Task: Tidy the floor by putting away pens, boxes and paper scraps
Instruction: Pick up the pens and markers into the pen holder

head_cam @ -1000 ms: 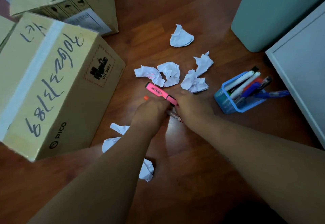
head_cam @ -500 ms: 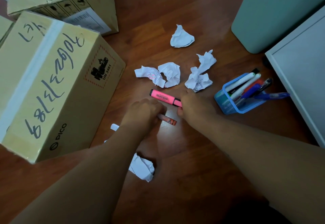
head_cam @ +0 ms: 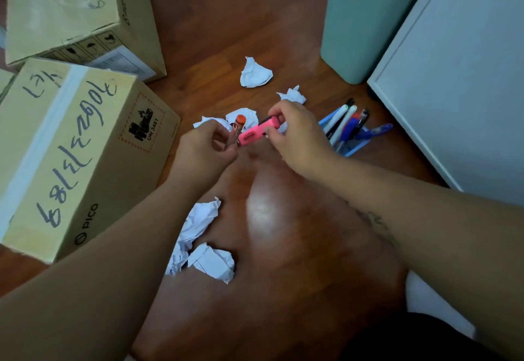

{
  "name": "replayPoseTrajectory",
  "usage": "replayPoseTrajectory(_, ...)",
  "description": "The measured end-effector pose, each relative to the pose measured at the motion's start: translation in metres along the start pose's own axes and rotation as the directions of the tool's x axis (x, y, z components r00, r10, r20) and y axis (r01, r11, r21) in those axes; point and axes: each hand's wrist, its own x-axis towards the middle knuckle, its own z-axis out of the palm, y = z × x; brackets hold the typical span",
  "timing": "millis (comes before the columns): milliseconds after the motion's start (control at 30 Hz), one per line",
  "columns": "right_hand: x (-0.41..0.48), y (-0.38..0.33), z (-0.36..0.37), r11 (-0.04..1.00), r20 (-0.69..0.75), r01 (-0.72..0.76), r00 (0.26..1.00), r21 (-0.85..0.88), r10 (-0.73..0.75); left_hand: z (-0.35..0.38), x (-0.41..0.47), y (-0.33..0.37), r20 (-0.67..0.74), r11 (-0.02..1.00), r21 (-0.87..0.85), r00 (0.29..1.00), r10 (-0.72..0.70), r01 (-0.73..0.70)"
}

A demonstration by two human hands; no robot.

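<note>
- Both hands are up off the reddish-brown wooden floor [head_cam: 283, 218], and each one has a pen!
- The left hand [head_cam: 205, 148] pinches a slim orange-capped pen [head_cam: 237, 129] roughly upright, cap on top.
- The right hand [head_cam: 296, 136] has thumb and fingers curled round a chunky pink highlighter [head_cam: 255, 132] with a dark end. It is tilted, its lower end just beside the orange pen.
- The likely target is the blue plastic pen holder [head_cam: 350, 149] on the floor just right of the right hand. It is already crowded with white, blue and dark pens fanning up and to the right.
- My read is that drop-off is the step now. The right hand is nearest, so it should go first: turn the highlighter end-down and aim for the holder's near, emptier side.
- The holder looks light and heavily loaded, so lower each pen in rather than toss it, or a knock could tip the lot.
- The orange pen should follow, either reached across or handed over, and slid in alongside the others.
- Plenty is left to do. Crumpled white paper scraps [head_cam: 255, 72] lie beyond the hands and beside the left forearm.
- Tan cardboard boxes with handwritten marker [head_cam: 71, 156] sit at the left.
- The pale green bin [head_cam: 365, 20] at the upper right looks like the home for the paper.
</note>
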Motion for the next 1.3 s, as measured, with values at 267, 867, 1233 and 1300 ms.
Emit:
replayPoseTrajectory(267,-0.017,0.008,-0.091,0.993,-0.279,0.101,0.957,0.057,-0.081,0.015,0.005,0.062,-0.052,0.985,-0.132,0.993,0.102,-0.108)
replayPoseTrajectory(867,-0.059,0.059,-0.111,0.999,-0.244,0.012,0.969,-0.046,-0.023,0.073,0.013,0.128,-0.040,0.960,-0.240,0.989,0.142,-0.147)
replayPoseTrajectory(1233,-0.057,0.076,-0.107,0.994,-0.302,-0.065,0.953,-0.087,0.036,0.090,0.011,0.130,0.042,0.966,-0.235,0.991,0.124,-0.110)
replayPoseTrajectory(1300,-0.060,0.079,-0.104,0.992,-0.393,-0.106,0.917,-0.067,0.071,0.097,0.004,0.121,0.109,0.981,-0.146,0.984,0.143,-0.126)
